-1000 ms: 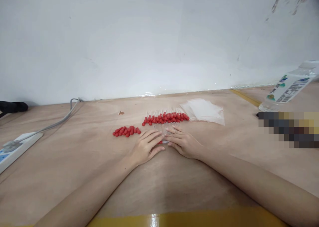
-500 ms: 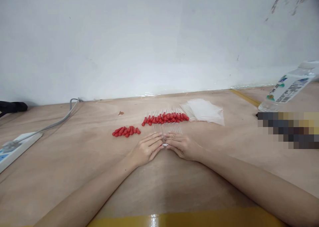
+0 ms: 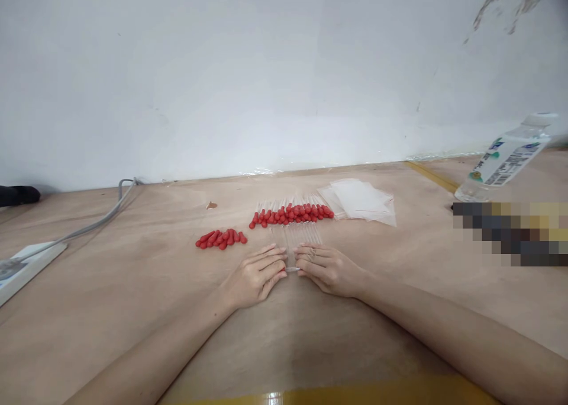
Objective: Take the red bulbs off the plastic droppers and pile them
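Observation:
My left hand [image 3: 261, 273] and my right hand [image 3: 329, 269] face each other low over the table, fingertips bent in. A thin clear tube [image 3: 291, 269] spans the small gap between them, gripped at both sides. A bit of red shows at the left fingertips, looking like a red rubber bulb on the tube's end, mostly hidden. Just beyond the hands lies a row of loose clear tubes [image 3: 306, 234]. Behind it are several droppers with red bulbs [image 3: 293, 214], their clear tubes pointing to the wall. Loose red rubber bulbs [image 3: 220, 238] lie in a pile at the left.
Clear plastic bags or sheets [image 3: 361, 199] lie stacked right of the droppers. A plastic bottle [image 3: 501, 156] leans at the right near a blurred dark object [image 3: 510, 233]. At the left are a power strip [image 3: 31, 269] and a grey cable [image 3: 100, 220]. A wall [image 3: 266, 97] stands behind.
Both hands have come slightly nearer to me with the tube, and the gap between them is a little wider. Red now shows at the left fingertips. The view has shifted slightly.

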Demonstrator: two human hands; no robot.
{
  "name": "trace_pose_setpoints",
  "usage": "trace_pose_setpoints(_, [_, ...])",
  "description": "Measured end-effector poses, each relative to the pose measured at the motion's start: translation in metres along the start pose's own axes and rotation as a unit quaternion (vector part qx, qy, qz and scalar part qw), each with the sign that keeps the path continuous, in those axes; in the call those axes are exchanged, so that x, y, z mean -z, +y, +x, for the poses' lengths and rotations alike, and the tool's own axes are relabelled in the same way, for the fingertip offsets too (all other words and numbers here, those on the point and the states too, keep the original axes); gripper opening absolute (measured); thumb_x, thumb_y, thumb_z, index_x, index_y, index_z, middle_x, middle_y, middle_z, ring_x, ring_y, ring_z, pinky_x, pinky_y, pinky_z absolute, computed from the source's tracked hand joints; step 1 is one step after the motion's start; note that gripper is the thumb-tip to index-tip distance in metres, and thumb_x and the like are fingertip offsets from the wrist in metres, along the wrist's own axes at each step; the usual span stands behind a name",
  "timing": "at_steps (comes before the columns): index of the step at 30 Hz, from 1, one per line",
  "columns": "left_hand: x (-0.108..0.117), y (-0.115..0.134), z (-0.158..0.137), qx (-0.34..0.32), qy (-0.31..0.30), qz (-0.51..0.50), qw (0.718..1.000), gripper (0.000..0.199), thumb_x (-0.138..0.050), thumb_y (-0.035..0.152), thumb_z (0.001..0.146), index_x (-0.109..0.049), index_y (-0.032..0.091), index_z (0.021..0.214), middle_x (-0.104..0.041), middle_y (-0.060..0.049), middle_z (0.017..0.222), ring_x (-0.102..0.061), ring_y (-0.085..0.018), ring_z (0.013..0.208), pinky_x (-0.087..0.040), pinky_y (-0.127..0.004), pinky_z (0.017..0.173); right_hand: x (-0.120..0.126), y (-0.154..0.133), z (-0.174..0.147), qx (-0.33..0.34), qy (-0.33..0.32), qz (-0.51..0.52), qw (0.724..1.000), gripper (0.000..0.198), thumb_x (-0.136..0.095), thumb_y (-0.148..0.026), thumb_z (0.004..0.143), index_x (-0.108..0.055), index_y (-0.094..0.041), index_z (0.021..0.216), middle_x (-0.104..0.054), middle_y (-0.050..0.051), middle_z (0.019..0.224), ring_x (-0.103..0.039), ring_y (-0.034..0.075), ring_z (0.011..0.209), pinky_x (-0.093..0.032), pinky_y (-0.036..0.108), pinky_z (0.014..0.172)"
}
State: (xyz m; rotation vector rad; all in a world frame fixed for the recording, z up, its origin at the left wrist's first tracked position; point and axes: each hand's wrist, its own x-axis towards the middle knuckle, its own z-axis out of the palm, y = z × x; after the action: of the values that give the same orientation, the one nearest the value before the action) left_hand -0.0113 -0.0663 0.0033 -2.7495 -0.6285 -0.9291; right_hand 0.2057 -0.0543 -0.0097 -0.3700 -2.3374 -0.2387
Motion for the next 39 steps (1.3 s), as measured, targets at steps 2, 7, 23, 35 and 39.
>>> trace_pose_setpoints(2, [0.0,0.001,-0.001,0.001,-0.002,0.001,1.0,0.016,-0.05,0.016,0.084,-0.06,0.015,0.096,-0.068,-0.008,0.097,-0.059,-0.018,0.103,-0.047,-0.037,0.095,0.002,-0.002,-0.001,0.005,0.003,-0.006,1.0,0.015,-0.046,-0.016,0.087,-0.06,-0.014,0.091,-0.068,0.007,0.09,-0.057,0.015,0.102,-0.044,0.031,0.097])
trace_pose_setpoints(7, [0.005,0.002,-0.007,0.013,0.012,0.001,1.0,0.015,-0.051,0.016,0.083,-0.061,0.014,0.095,-0.068,-0.007,0.097,-0.06,-0.018,0.101,-0.046,-0.037,0.095,0.014,0.008,-0.014,0.004,0.013,0.005,1.0,0.016,-0.047,-0.015,0.085,-0.06,-0.014,0.095,-0.067,0.006,0.093,-0.056,0.016,0.103,-0.045,0.032,0.096])
trace_pose_setpoints(23, [0.09,-0.132,-0.07,0.63,0.05,-0.07,0.772,0.046,-0.06,0.048,0.062,-0.061,0.016,0.096,-0.063,-0.003,0.074,-0.056,-0.015,0.062,-0.042,-0.023,0.054,0.005,0.014,0.027,-0.266,-0.019,-0.045,0.963,0.023,-0.041,-0.014,0.081,-0.058,-0.015,0.096,-0.064,0.006,0.081,-0.056,0.018,0.078,-0.042,0.029,0.07])
trace_pose_setpoints(35, [0.088,-0.118,-0.061,0.627,-0.032,-0.136,0.767,0.042,-0.064,0.057,0.055,-0.063,0.017,0.063,-0.062,-0.001,0.06,-0.055,-0.017,0.06,-0.039,-0.024,0.052,-0.041,0.006,0.051,-0.24,-0.134,-0.142,0.951,0.018,-0.044,-0.023,0.083,-0.058,-0.012,0.083,-0.058,0.01,0.082,-0.049,0.021,0.079,-0.03,0.032,0.069])
trace_pose_setpoints(39, [0.087,-0.122,-0.066,0.636,-0.021,-0.112,0.764,0.043,-0.061,0.058,0.058,-0.068,0.017,0.069,-0.066,-0.003,0.064,-0.057,-0.02,0.065,-0.041,-0.024,0.052,-0.036,0.0,0.051,-0.252,-0.14,-0.108,0.951,0.042,-0.042,-0.05,0.083,-0.06,-0.012,0.084,-0.057,0.011,0.086,-0.047,0.022,0.083,-0.029,0.034,0.074])
